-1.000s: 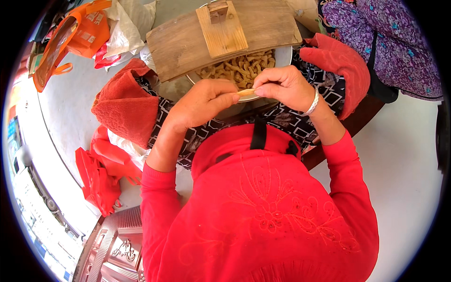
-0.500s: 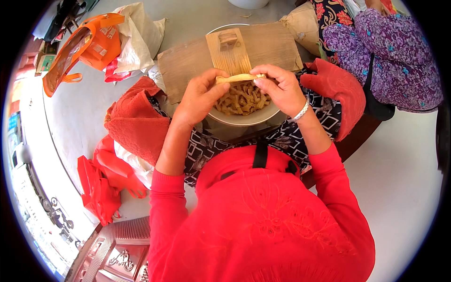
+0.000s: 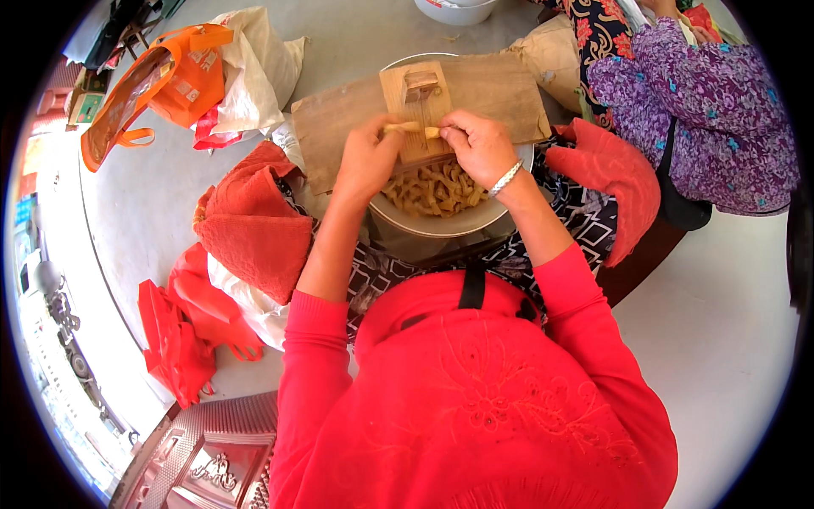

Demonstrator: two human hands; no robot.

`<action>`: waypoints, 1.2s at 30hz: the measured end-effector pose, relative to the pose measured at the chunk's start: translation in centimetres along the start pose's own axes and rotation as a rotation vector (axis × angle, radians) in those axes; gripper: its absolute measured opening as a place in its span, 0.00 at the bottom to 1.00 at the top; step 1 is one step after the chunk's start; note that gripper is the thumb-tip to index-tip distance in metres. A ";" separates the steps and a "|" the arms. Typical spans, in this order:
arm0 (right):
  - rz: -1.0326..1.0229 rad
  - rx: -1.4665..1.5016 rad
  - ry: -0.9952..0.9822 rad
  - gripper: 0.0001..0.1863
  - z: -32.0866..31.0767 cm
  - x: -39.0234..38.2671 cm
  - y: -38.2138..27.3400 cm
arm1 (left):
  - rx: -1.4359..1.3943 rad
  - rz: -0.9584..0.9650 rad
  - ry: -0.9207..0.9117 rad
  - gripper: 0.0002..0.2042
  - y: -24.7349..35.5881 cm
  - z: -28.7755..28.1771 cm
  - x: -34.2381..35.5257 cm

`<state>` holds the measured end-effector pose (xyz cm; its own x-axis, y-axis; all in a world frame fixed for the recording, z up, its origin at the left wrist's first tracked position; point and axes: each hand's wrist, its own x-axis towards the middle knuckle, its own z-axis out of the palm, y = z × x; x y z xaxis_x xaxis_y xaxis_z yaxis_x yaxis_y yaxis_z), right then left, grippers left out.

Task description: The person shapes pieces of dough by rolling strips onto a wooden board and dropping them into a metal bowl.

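My left hand point(image 3: 368, 157) is closed on the left end of a pale yellow strip point(image 3: 403, 127), and my right hand point(image 3: 482, 146) pinches a pale yellow end point(image 3: 433, 133). Whether the two ends still join is unclear against similar-coloured wood. Both hands are above a pale wooden slat point(image 3: 415, 106) with a raised, slotted block. It lies across a wider brown board point(image 3: 339, 114) bridging a white basin point(image 3: 449, 227). Yellowish-brown cut strips point(image 3: 437, 188) lie heaped in the basin.
Red cloths point(image 3: 254, 225) cover both my knees. On the left floor are an orange bag point(image 3: 191, 81), a whitish sack point(image 3: 259, 64) and a red bag point(image 3: 182, 339). A person in purple floral clothing point(image 3: 687, 119) sits at right. A white bowl point(image 3: 458, 10) stands beyond the board.
Both hands have moved slightly away from me, from over the basin to over the wooden slat, and turned more knuckles-up. The strip's middle, plainly continuous before, is now hard to make out.
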<state>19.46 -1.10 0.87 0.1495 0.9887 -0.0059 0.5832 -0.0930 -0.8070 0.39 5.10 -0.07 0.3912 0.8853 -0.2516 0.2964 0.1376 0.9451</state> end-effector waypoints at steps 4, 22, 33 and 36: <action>-0.139 -0.130 0.074 0.07 -1.0 -1.0 1.6 | 0.240 0.005 0.157 0.11 -0.8 -1.4 -0.1; -0.269 -0.026 -0.289 0.05 2.6 -11.7 1.9 | 0.867 0.066 -0.374 0.07 -5.2 2.0 -13.3; -0.271 0.172 -0.262 0.04 2.0 -12.8 0.9 | 0.982 -0.598 -0.099 0.12 -19.9 2.9 -5.5; -0.159 0.247 -0.227 0.04 1.7 -13.2 1.4 | 1.172 -0.702 -0.248 0.12 -26.9 0.6 -3.9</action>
<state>16.93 -14.04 -1.20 -0.1240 0.9920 0.0224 0.3702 0.0672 -0.9265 -8.57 -2.36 -24.67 -0.0366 0.6688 -0.7425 0.9953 -0.0421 -0.0870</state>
